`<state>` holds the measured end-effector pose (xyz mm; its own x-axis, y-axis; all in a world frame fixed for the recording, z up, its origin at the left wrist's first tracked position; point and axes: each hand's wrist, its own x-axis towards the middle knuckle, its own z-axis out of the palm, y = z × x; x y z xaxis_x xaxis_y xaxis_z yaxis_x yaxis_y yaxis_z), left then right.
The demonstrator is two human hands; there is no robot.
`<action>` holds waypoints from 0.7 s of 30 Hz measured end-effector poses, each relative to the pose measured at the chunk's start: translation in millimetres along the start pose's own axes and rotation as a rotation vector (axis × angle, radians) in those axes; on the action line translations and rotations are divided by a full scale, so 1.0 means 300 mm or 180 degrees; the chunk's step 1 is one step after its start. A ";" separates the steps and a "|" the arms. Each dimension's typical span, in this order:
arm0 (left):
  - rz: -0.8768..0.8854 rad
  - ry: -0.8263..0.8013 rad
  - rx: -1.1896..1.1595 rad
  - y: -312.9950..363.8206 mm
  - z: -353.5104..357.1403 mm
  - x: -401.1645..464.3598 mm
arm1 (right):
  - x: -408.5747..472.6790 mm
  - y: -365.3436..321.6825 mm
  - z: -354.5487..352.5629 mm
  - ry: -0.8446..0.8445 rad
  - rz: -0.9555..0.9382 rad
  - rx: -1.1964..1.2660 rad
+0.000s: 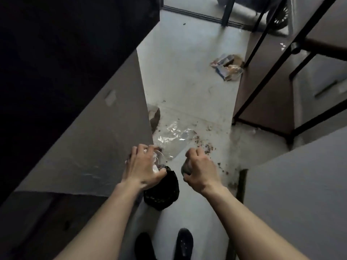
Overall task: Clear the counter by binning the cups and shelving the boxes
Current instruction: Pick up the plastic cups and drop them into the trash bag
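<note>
I look down a narrow floor passage. My left hand (142, 167) is closed around a clear plastic cup (158, 159), holding it just above a small black bin (162, 192) that stands on the floor by the grey wall. My right hand (199, 166) hovers to the right of the bin, its fingers curled around a crumpled greyish cup (185, 168). Most of each cup is hidden by the fingers. No boxes or counter are in view.
A clear plastic sheet (172, 136) and dark crumbs lie on the white floor beyond the bin. Crumpled wrappers (228, 66) lie farther off by a black-framed cabinet (281, 81). A grey wall (90, 139) stands on the left, and my dark shoes (185, 243) are below.
</note>
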<state>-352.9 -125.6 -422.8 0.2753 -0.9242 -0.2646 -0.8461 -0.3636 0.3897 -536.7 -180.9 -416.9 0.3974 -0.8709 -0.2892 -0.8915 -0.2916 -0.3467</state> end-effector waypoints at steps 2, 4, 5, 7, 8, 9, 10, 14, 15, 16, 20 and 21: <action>-0.0106 -0.0052 -0.0029 -0.059 0.126 0.027 | 0.040 0.037 0.140 -0.0133 0.0004 0.0036; -0.0205 -0.0140 -0.0026 -0.114 0.254 0.056 | 0.079 0.071 0.270 -0.0223 -0.0007 0.0103; -0.0225 -0.0194 -0.0020 -0.140 0.319 0.071 | 0.098 0.088 0.328 -0.0238 0.0004 0.0127; -0.0240 -0.0327 -0.0029 -0.181 0.450 0.098 | 0.126 0.131 0.438 -0.0256 0.0065 0.0169; -0.0265 -0.0395 -0.0037 -0.197 0.513 0.109 | 0.136 0.153 0.486 -0.0267 0.0096 0.0175; -0.0293 -0.0449 -0.0044 -0.210 0.572 0.119 | 0.146 0.176 0.531 -0.0285 0.0126 0.0169; -0.0309 -0.0501 -0.0040 -0.218 0.625 0.130 | 0.153 0.199 0.570 -0.0303 0.0152 0.0169; -0.0281 -0.0574 0.0026 -0.246 0.792 0.191 | 0.182 0.270 0.686 -0.0386 0.0133 0.0194; -0.0278 -0.0577 0.0039 -0.256 0.827 0.209 | 0.189 0.285 0.706 -0.0399 0.0129 0.0186; -0.0286 -0.0583 0.0051 -0.270 0.857 0.224 | 0.196 0.295 0.723 -0.0414 0.0129 0.0194; -0.0376 -0.0661 0.0177 -0.318 0.944 0.255 | 0.214 0.326 0.767 -0.0510 0.0120 0.0223; -0.0391 -0.0666 0.0177 -0.326 0.950 0.255 | 0.218 0.329 0.773 -0.0532 0.0123 0.0217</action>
<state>-379.1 -127.6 -732.7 0.2820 -0.8272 -0.4860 -0.8376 -0.4594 0.2958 -548.3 -175.1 -676.9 0.3989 -0.8014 -0.4458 -0.8922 -0.2268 -0.3906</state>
